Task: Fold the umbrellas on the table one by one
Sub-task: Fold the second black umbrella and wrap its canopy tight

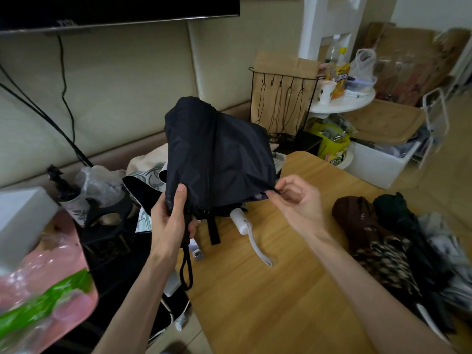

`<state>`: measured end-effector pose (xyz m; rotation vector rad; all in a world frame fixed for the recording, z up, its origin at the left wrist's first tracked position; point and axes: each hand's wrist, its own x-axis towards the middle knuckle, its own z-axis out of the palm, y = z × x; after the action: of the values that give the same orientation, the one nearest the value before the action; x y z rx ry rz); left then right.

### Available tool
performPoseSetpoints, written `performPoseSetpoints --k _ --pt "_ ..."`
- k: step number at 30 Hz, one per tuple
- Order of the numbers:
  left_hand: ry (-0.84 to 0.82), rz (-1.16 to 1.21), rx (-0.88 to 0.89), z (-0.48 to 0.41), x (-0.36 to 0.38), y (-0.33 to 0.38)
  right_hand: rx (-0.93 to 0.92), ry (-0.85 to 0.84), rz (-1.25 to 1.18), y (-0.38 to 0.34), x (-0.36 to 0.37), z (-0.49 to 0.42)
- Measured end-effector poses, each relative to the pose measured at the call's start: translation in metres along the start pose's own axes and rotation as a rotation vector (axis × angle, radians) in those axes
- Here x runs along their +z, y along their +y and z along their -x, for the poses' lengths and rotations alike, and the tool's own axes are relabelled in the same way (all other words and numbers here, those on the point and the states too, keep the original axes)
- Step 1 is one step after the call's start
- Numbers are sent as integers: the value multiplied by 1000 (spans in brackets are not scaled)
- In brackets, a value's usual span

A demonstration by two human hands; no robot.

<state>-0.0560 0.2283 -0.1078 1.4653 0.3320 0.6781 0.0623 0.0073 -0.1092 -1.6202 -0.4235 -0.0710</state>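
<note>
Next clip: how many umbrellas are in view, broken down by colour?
black umbrella, held up over the table: 1
brown umbrella: 1
dark green umbrella: 1
white-handled umbrella, mostly hidden behind the black one: 1
Total: 4. The grey bundle at the right edge is too unclear to count.

The black umbrella (217, 154) I'm holding is thin cloth, matt with just a faint sheen, creased all over. The table (268, 297) looks like smooth light wood grain with a satin finish, and the white handle (239, 221) lying on it is smooth, slightly glossy plastic. The rolled brown umbrella (357, 221) is soft matt cloth too.
</note>
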Motion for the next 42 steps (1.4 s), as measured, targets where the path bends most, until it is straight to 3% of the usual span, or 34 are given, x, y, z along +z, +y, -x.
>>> performPoseSetpoints --k 7,12,17,20,22,26,29,32,35,40,42 --pt "-1 33 5 8 11 5 -232 374 393 2 17 7" --pt "11 37 2 9 13 6 -236 507 291 2 18 1" --pt "6 36 2 8 12 5 -253 455 271 9 18 1" --pt "-1 39 1 8 12 6 -200 192 236 15 9 2" --pt "-11 39 -1 8 11 6 -115 -24 139 13 4 1" --pt "-63 26 -3 9 10 6 156 110 -171 8 1 -20" --pt "-104 3 -4 10 10 6 396 -48 -334 -1 -2 -42" --pt "-133 -22 -7 9 8 6 517 -212 -374 -10 -4 -61" --pt "-139 -26 -17 7 4 6 520 -104 -351 -19 -2 -74" --pt "-134 -14 -43 6 1 8 210 167 -180 -19 9 -76" --pt "-145 -11 -50 7 2 8 193 203 -145 -22 14 -73"
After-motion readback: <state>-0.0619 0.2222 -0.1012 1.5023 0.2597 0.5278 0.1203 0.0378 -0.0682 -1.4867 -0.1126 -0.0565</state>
